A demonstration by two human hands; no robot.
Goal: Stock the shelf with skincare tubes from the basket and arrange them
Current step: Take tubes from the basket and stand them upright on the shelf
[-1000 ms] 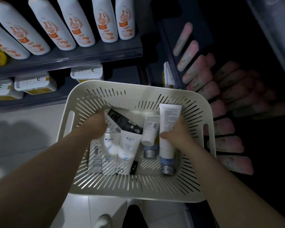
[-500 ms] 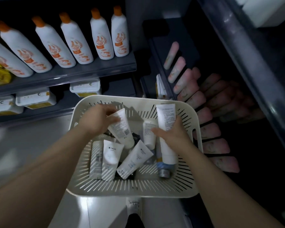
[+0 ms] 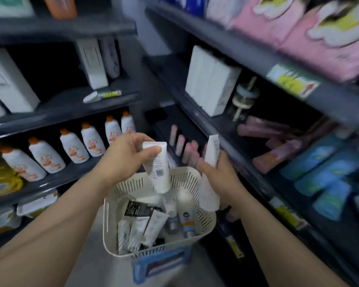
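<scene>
A cream slotted basket [image 3: 137, 184] sits low in front of me and holds several white skincare tubes [image 3: 156, 225] and a black one [image 3: 138, 208]. My left hand [image 3: 123, 157] is shut on a white tube [image 3: 159, 168], lifted above the basket's far rim. My right hand [image 3: 221, 175] grips a taller white tube [image 3: 210, 172] upright over the basket's right edge. The dark shelf [image 3: 226, 139] at the right carries pink tubes [image 3: 278, 141] lying flat.
White bottles with orange caps [image 3: 71, 148] line a dark shelf at the left. White boxes [image 3: 210, 81] stand on the right shelf, blue packs [image 3: 327, 168] lie further right, pink packs [image 3: 319, 32] above. A blue crate [image 3: 160, 263] shows under the basket.
Both hands have risen out of the basket, each with a white tube. My view has tilted up, so the upper shelves and the right shelf now show.
</scene>
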